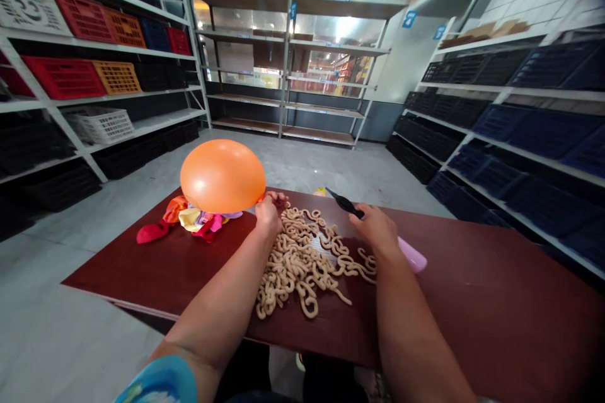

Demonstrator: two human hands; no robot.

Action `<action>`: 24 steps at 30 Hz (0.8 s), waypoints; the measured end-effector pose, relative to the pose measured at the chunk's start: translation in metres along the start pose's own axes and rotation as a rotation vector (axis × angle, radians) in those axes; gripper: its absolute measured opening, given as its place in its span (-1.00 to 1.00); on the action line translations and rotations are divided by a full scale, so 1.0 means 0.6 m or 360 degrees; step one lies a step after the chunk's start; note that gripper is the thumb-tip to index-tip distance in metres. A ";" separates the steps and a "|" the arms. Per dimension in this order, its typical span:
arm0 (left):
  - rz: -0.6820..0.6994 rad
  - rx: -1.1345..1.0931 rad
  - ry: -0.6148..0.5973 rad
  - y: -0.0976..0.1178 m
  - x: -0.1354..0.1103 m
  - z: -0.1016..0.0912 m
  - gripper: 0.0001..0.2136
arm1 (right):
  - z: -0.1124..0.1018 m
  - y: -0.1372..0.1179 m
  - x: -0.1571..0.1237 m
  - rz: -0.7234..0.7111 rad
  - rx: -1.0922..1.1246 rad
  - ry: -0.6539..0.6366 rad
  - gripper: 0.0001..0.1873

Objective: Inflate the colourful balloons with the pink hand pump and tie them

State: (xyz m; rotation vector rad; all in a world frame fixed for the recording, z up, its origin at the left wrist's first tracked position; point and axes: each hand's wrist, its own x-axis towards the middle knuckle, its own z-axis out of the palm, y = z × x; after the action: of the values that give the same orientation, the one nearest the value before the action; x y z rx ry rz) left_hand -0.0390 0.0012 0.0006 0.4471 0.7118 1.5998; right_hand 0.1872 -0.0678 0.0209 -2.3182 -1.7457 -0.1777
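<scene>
My left hand is closed in a pinch on the neck of an inflated orange balloon, which floats just above the brown table. My right hand grips a hand pump with a pink body and a black nozzle pointing toward the balloon. Between and under both hands lies a tangled pile of tan cord pieces.
A heap of uninflated coloured balloons lies on the table's left part under the orange one. Shelves with red, orange, white and dark crates line the left wall; dark blue crates fill the right. More shelves stand at the back.
</scene>
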 end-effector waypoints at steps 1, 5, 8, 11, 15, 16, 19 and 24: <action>0.0000 0.0058 -0.0030 -0.003 -0.001 0.000 -0.94 | 0.007 0.015 0.007 0.0088 0.0012 -0.0077 -0.62; -0.0005 0.0257 -0.0121 -0.015 -0.008 0.002 -0.96 | 0.031 0.042 0.020 0.0215 0.0089 -0.0404 -0.56; -0.0012 0.0414 -0.0188 -0.021 -0.009 0.001 -0.97 | 0.036 0.041 0.020 0.0235 0.0108 -0.0472 -0.48; -0.0043 0.0548 -0.0327 -0.025 -0.012 -0.001 -0.99 | 0.032 0.039 0.017 0.0255 0.0090 -0.0455 -0.37; -0.0097 0.0682 -0.0469 -0.026 -0.025 0.003 -0.96 | 0.025 0.027 0.012 0.0229 0.0080 -0.0248 -0.31; -0.0105 0.0723 -0.0498 -0.026 -0.030 0.005 -0.94 | 0.022 0.019 0.010 0.0175 0.0107 -0.0130 -0.35; -0.0100 0.0825 -0.0589 -0.024 -0.041 0.011 -0.89 | 0.013 -0.022 0.001 -0.0251 0.0469 0.0216 -0.59; -0.0216 0.0995 -0.0861 -0.016 -0.059 0.014 -0.84 | 0.011 -0.102 -0.031 -0.0846 0.1566 -0.0020 -0.73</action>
State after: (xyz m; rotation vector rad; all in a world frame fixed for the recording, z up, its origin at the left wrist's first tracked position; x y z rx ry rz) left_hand -0.0209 -0.0316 0.0040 1.2067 0.7866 1.0285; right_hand 0.1228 -0.0676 0.0171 -1.1540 -1.8156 0.4995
